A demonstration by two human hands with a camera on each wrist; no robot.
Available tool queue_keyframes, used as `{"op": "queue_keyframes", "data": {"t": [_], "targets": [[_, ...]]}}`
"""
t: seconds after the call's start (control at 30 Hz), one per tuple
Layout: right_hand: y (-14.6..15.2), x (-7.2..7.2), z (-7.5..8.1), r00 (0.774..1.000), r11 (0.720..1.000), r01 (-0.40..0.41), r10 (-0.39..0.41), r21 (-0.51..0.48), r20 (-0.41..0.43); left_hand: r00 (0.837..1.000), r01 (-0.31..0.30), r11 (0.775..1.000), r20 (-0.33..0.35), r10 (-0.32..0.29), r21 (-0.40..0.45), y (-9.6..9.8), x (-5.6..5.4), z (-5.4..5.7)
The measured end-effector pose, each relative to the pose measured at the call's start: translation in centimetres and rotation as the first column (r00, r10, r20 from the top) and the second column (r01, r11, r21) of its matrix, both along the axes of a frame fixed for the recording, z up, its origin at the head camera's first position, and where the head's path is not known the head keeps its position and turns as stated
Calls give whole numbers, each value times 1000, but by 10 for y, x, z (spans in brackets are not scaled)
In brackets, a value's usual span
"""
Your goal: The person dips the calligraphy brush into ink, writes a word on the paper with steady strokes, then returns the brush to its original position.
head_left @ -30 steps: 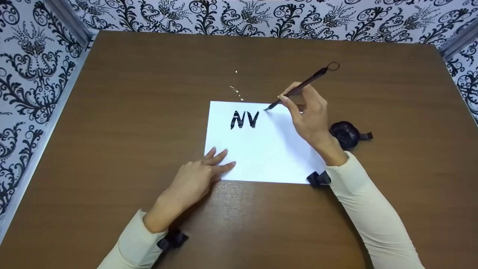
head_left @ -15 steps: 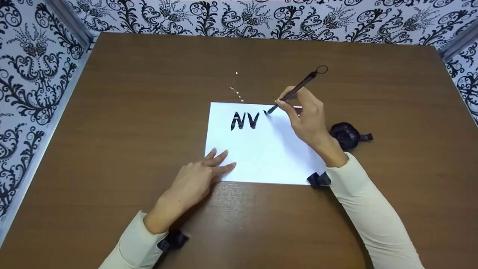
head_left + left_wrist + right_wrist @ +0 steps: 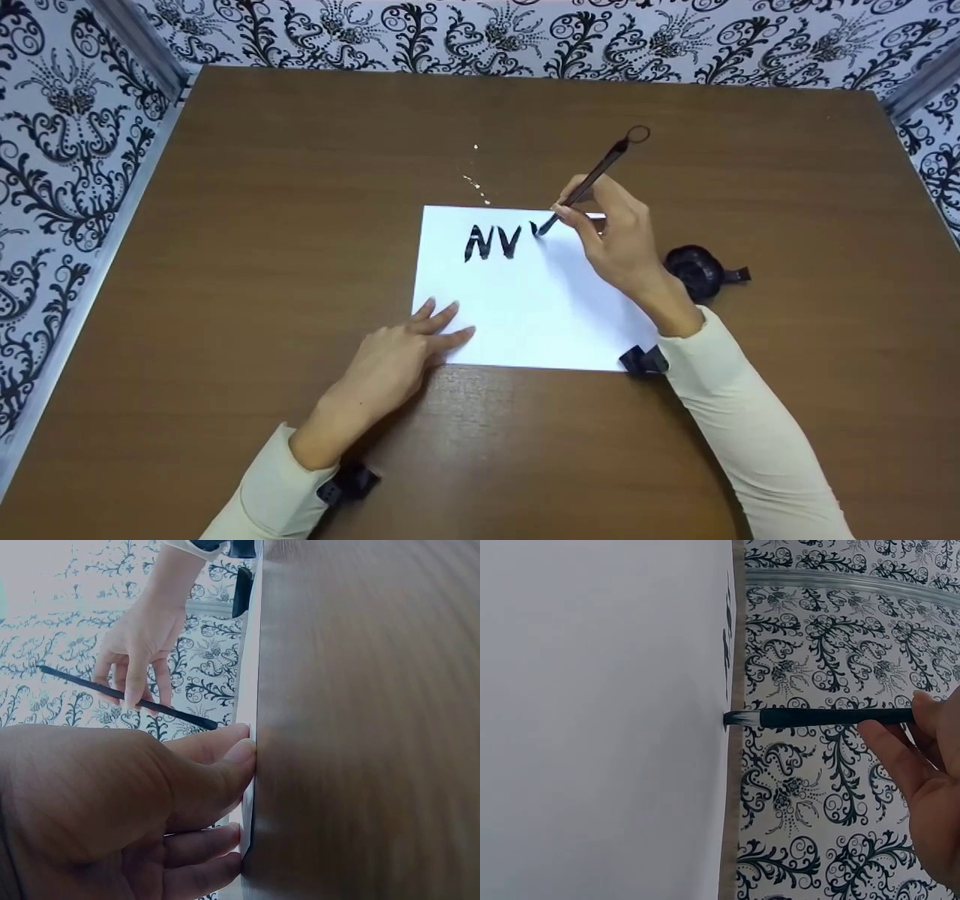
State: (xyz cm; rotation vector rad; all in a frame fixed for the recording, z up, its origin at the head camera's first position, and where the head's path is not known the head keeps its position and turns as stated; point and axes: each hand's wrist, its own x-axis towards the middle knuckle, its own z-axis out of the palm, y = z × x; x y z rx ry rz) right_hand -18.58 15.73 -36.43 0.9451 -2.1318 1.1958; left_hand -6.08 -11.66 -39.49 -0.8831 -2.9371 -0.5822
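Note:
My right hand (image 3: 619, 236) pinches a dark paintbrush (image 3: 595, 180) with a loop at its top end. In the right wrist view the brush's pale bristles (image 3: 742, 718), black at the tip, touch the sheet. Bold black strokes (image 3: 491, 242) run along the upper part of the white paper (image 3: 525, 300), with a short new mark under the brush tip. My left hand (image 3: 390, 360) rests its spread fingertips on the paper's lower left corner. The left wrist view shows those fingers (image 3: 202, 847) at the sheet's edge, holding nothing.
A small black dish (image 3: 695, 271) with a short handle stands on the brown table (image 3: 262, 225), right of the paper. Small pale specks (image 3: 476, 184) lie beyond the sheet's top edge. Patterned wallpaper (image 3: 487, 34) borders the table. A dark wrist device (image 3: 349, 484) sits at each cuff.
My right hand has moved slightly left and toward me with the paintbrush. The brush tip has come down the sheet, leaving a short black stroke. My left hand has stayed in place.

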Motion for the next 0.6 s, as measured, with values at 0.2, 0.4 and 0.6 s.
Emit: {"op": "queue_keyframes", "data": {"t": [0.2,0.4,0.6], "targets": [[1,2,2,1000,1000,-12,12,24,16,1000,2,1000,-4,-2,-3,0,0,-1],[2,4,4,999,998,-23,21,54,36,1000,6,1000,-8,-7,-2,0,0,0],[3,6,8,998,996,-35,30,85,59,1000,9,1000,-16,-9,7,-1,0,0]]}}
